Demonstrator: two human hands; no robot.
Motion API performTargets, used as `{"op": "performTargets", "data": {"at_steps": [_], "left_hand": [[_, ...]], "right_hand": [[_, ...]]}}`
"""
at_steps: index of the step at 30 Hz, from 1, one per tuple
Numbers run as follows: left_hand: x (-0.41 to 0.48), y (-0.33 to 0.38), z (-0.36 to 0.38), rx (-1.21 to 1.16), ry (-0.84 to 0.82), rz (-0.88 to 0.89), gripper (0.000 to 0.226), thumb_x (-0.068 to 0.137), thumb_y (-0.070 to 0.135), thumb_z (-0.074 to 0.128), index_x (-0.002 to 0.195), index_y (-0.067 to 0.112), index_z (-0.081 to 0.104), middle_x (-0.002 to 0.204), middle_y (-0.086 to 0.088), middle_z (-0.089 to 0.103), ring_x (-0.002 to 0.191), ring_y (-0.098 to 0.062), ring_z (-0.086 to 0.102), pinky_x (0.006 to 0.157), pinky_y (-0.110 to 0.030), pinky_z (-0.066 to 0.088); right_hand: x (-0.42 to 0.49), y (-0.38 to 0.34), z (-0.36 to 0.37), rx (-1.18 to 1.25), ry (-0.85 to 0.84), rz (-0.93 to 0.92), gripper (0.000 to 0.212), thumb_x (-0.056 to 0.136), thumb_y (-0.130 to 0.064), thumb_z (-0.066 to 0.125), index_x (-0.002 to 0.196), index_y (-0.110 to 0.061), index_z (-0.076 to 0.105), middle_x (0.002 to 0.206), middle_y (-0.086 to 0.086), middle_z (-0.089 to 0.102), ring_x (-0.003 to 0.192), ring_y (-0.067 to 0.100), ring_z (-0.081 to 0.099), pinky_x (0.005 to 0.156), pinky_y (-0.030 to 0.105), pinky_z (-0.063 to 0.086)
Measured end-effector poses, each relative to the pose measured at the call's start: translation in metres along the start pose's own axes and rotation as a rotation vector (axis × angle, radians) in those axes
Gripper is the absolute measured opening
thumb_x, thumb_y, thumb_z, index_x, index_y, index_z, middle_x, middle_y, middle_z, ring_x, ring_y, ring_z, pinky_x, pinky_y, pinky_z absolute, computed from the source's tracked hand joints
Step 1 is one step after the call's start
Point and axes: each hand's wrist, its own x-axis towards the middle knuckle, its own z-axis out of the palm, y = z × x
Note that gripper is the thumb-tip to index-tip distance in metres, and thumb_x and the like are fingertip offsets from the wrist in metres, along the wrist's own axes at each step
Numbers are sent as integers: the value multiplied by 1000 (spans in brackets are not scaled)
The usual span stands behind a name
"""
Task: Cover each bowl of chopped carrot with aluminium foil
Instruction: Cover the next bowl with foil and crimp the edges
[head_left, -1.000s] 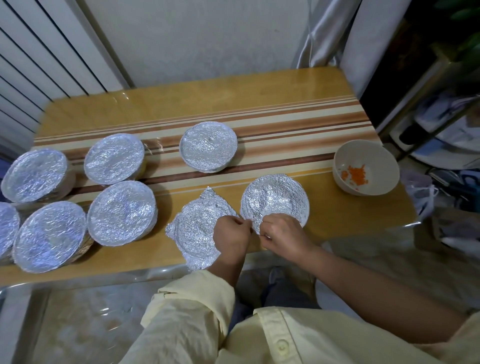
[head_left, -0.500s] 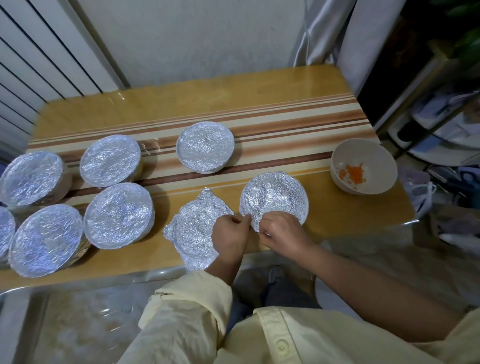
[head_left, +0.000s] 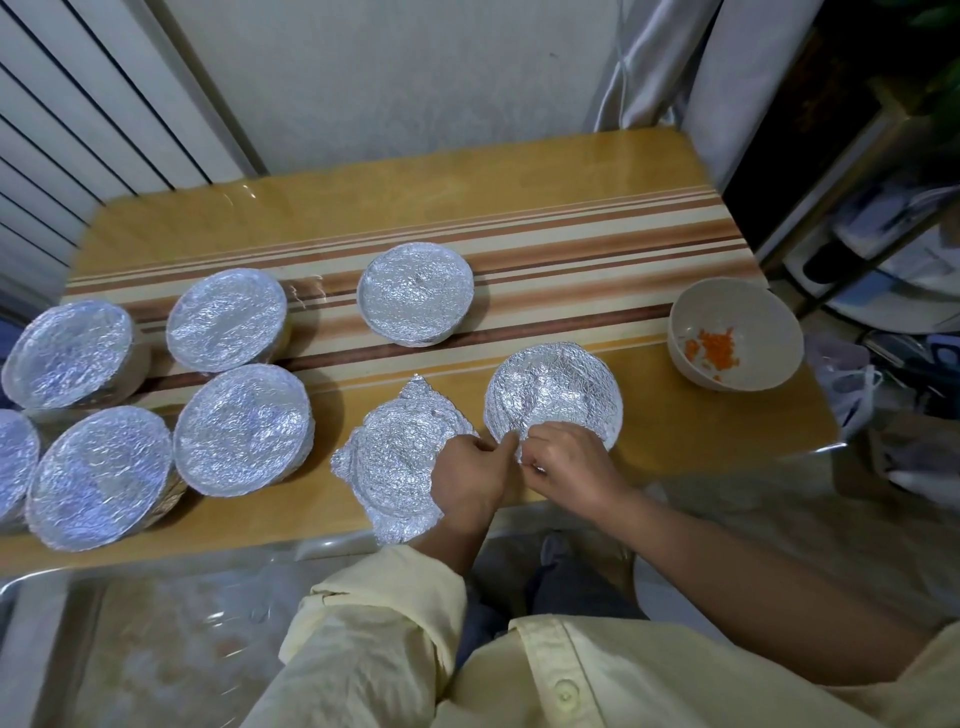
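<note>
Head view: both hands meet at the near rim of the crinkled foil cover (head_left: 553, 397). The left hand (head_left: 467, 478) and right hand (head_left: 566, 462) have their fingers curled, pinching its edge. Whatever lies under it is hidden. Just left of it, a loose foil sheet (head_left: 395, 457) is partly covered by the left hand. Right of it stands 1 open bowl (head_left: 753, 312) holding chopped carrot (head_left: 711, 348). Beyond and left of it sit 6 foil-covered bowls (head_left: 415, 293), the outermost cut off by the frame.

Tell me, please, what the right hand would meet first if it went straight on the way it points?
Probably the left hand: the right hand, pinching the edge of the foil cover, points leftward at it, and the two look almost touching.
</note>
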Motion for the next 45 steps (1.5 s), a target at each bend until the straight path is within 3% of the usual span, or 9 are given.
{"op": "performTargets", "data": {"at_steps": [6,12,18,21,24,27,34,40,45], "left_hand": [[5,0,3,-14,-32,15,32,83,36,66,69,8,74,69,-10,71,73,-30,69,59,-27,45],[-2,0,0,-22,-29,-22,55,67,65,56,70,14,74,71,-4,73,72,-24,69,62,-27,46],[2,2,4,-4,-23,-14,32,80,40,69,70,10,74,69,-8,70,74,-29,69,59,-27,43],[2,2,2,6,-27,-2,33,82,39,67,70,9,74,66,-8,67,73,-30,68,56,-26,37],[2,4,-1,-19,-25,-21,40,76,50,62,71,12,76,72,-7,72,76,-29,69,64,-27,48],[1,5,0,3,-11,-35,52,69,62,56,71,13,75,73,-6,72,75,-28,68,64,-28,46],[3,3,5,39,-15,-6,33,84,43,64,77,13,77,78,-8,72,81,-29,69,65,-26,43],[-3,5,0,-23,-54,-31,54,68,61,48,67,14,75,70,-4,73,73,-26,69,70,-29,53],[0,6,3,21,-62,13,31,81,36,60,70,12,76,72,-8,73,76,-29,70,67,-30,52]], "right_hand": [[0,0,0,0,18,-1,22,61,-1,74,55,-13,56,57,0,50,53,21,52,49,25,35],[2,-2,-1,13,40,-5,21,62,-1,77,56,-12,61,56,0,51,52,20,53,47,23,36],[1,-1,-4,31,27,-12,21,62,-3,80,58,-13,62,58,0,52,54,21,55,47,23,37],[-1,4,-8,41,22,-12,21,60,-12,86,65,-13,67,62,-1,57,57,20,58,50,23,39],[-7,8,-14,7,6,-5,28,55,-22,91,65,-14,65,62,-2,57,57,19,58,52,25,42],[-10,10,-14,-53,-18,-38,31,52,-16,90,61,-15,60,60,-2,55,56,20,57,53,26,42],[-6,7,-11,-36,-36,-14,23,58,-3,77,55,-14,57,57,-2,52,54,19,53,53,23,38],[-5,7,-11,-21,-26,23,23,56,-3,79,55,-15,59,57,-2,53,54,19,54,58,20,30],[-5,9,-8,12,-22,31,21,58,-3,78,57,-14,60,59,-2,55,55,19,55,56,21,34]]}}
